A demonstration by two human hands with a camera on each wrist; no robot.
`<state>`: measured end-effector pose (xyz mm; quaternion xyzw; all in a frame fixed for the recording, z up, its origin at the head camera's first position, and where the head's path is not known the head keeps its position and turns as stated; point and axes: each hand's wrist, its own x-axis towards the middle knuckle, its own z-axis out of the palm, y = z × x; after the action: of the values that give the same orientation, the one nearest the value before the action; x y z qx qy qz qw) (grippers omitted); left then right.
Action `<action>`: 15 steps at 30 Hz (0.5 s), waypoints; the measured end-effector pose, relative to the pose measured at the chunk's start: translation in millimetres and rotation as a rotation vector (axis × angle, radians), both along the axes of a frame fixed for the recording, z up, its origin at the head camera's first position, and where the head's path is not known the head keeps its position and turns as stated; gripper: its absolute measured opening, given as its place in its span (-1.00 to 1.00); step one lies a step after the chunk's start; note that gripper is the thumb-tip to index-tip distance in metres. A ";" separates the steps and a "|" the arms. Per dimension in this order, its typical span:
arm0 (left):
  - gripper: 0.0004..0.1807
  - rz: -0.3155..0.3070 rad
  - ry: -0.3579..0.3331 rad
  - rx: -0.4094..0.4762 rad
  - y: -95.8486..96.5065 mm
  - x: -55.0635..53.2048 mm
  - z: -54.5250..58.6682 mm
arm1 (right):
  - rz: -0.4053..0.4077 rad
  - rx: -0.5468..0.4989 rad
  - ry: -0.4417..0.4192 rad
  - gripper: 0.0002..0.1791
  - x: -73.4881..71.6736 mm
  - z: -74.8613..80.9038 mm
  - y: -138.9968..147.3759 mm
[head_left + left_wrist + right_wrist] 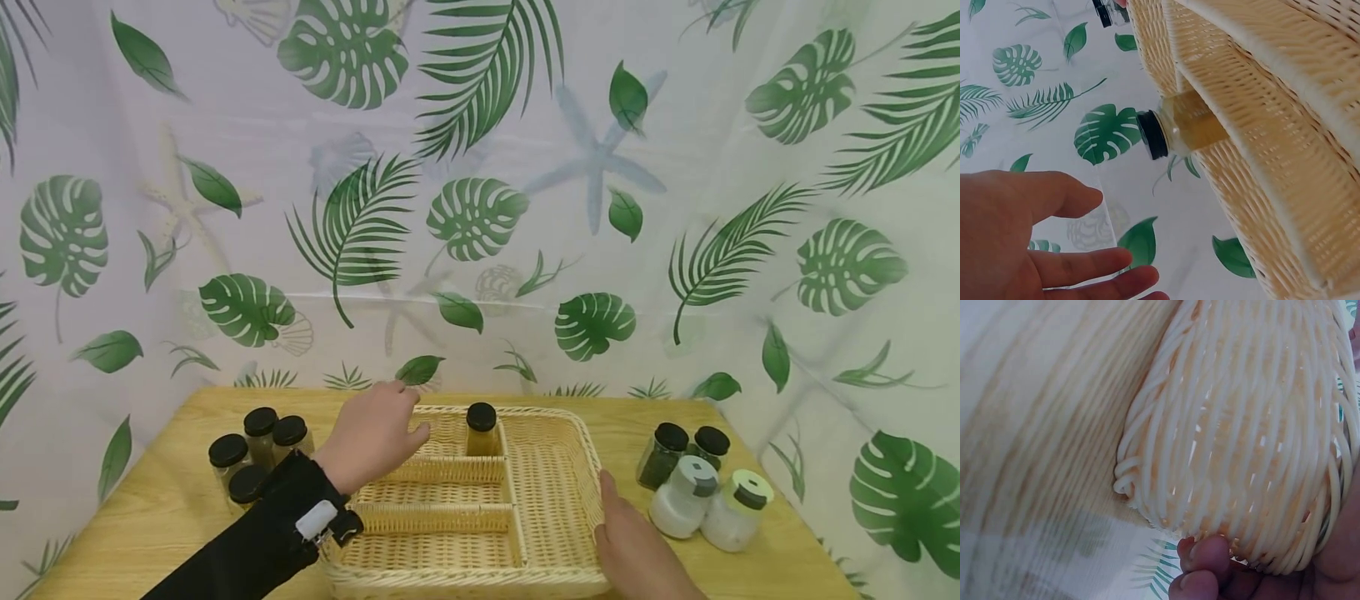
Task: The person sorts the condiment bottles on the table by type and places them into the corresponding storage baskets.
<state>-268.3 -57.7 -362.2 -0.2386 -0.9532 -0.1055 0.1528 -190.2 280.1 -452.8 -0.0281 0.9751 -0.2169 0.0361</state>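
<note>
A pale wicker basket (pixel 551 475) with divided compartments lies on the wooden table in the head view. Inside its back compartment stands a glass jar (pixel 481 432) with a black lid and yellowish-brown contents. My left hand (pixel 377 433) hovers over the basket's back left corner, fingers spread and apart from the jar; the left wrist view shows this hand (pixel 1066 244) with nothing in it beside the jar (pixel 1194 122). On the basket's right side, my right hand (pixel 637 537) grips the wall. Seen from the right wrist, its fingertips (pixel 1210 555) curl under the woven end (pixel 1241 437).
Several black-lidded jars (pixel 260 433) stand left of the basket, close to my left sleeve. To the right are two dark-filled jars (pixel 663 454), a white jar with a grey lid (pixel 684 497) and another with a yellow-green lid (pixel 738 512). A leaf-patterned curtain (pixel 480 275) hangs behind the table.
</note>
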 end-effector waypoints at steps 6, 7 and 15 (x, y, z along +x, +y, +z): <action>-0.70 0.032 -0.001 -0.001 -20.5 8.1 -4.2 | 0.004 0.019 0.026 -0.22 -0.1 2.3 2.6; -0.69 0.037 0.002 -0.009 -24.6 10.4 -5.9 | 0.002 0.013 0.022 -0.22 -0.3 2.2 2.7; -0.63 0.097 0.005 0.014 -57.4 21.5 -13.7 | -0.009 -0.015 0.000 -0.23 -0.3 1.2 1.0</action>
<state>-246.8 -115.1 -375.9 -0.1913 -0.9625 -0.1042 0.1618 -190.5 281.1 -451.5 -0.0241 0.9735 -0.2246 0.0348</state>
